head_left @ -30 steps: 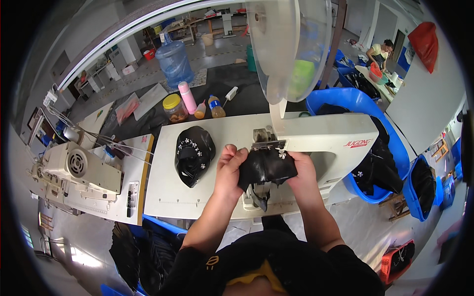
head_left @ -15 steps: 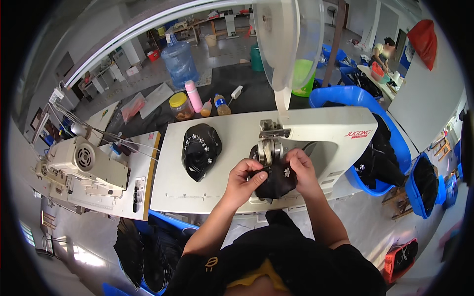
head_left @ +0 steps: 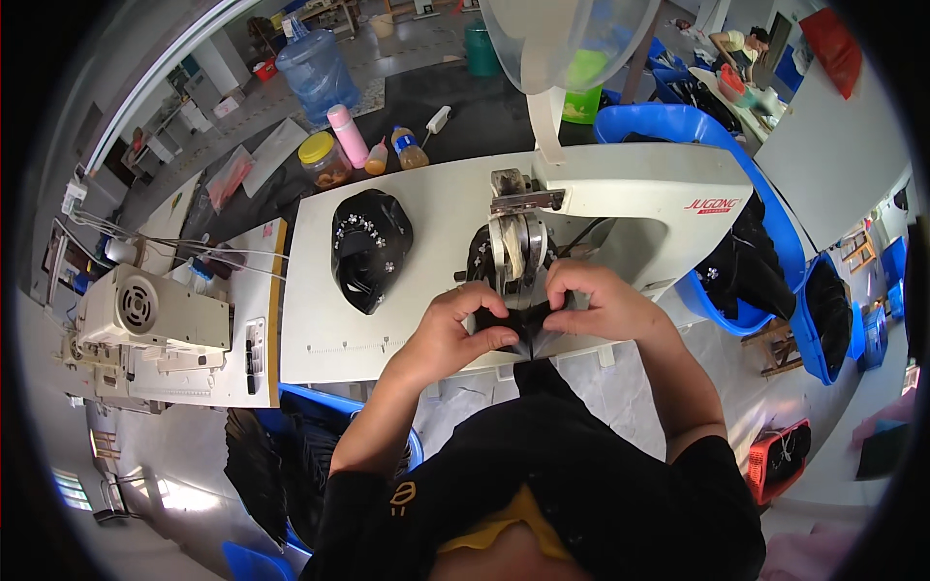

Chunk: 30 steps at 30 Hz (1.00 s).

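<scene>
Both hands pinch the edge of a black fabric piece (head_left: 524, 323) at the front of a white machine (head_left: 635, 179). My left hand (head_left: 448, 331) grips it on the left, thumb against the fingers. On the other side my right hand (head_left: 599, 302) pinches it between thumb and bent fingers. Just beyond them are the machine's metal rollers (head_left: 518, 247), with more of the black piece around their base. A second black piece with small white flower shapes (head_left: 372, 250) lies on the white tabletop (head_left: 315, 324) to the left. Palms and fingers hide part of the held fabric.
A blue tub (head_left: 790, 242) of black pieces stands at the right. Another white sewing machine (head_left: 150, 308) is at the left, above a blue bin (head_left: 415, 455). A yellow-lidded jar (head_left: 325, 160) and pink flask (head_left: 347, 136) stand behind. A co-worker (head_left: 741, 50) is far right.
My hands and the black piece have come nearer to me, away from the rollers. The fabric edge is now stretched between both pinches. The whole view has shifted slightly.
</scene>
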Available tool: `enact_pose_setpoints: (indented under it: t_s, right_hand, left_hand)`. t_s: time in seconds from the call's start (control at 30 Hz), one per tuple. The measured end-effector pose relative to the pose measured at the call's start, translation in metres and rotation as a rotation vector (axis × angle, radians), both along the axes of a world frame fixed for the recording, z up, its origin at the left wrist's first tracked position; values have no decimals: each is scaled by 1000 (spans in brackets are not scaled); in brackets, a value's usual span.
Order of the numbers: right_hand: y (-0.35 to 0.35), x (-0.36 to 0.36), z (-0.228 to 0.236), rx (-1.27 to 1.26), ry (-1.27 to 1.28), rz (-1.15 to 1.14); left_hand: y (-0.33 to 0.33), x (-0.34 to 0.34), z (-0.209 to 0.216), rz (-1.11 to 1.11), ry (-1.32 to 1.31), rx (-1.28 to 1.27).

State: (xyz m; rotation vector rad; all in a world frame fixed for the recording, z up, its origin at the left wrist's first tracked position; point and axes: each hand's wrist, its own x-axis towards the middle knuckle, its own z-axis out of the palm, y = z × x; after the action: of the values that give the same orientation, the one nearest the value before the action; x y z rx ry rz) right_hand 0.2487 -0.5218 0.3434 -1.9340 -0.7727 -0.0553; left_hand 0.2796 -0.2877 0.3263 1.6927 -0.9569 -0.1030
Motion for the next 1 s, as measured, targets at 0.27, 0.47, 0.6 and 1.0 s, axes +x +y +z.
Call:
enact_pose_setpoints:
  t_s: [0.27, 0.47, 0.6, 1.0]
  right_hand:
    - [4, 5, 6, 302, 310, -127]
    - [-8, 21, 4, 390, 505, -92]
    - [-2, 32, -8, 932, 576, -153]
    - [13, 71, -29, 1364, 619, -183]
  left_hand:
    - [-4, 2, 4, 19, 298, -301]
    - [-12, 12, 11, -11, 249, -392]
    - [-25, 24, 15, 8, 347, -604]
    - [-40, 77, 5, 62, 986, -859]
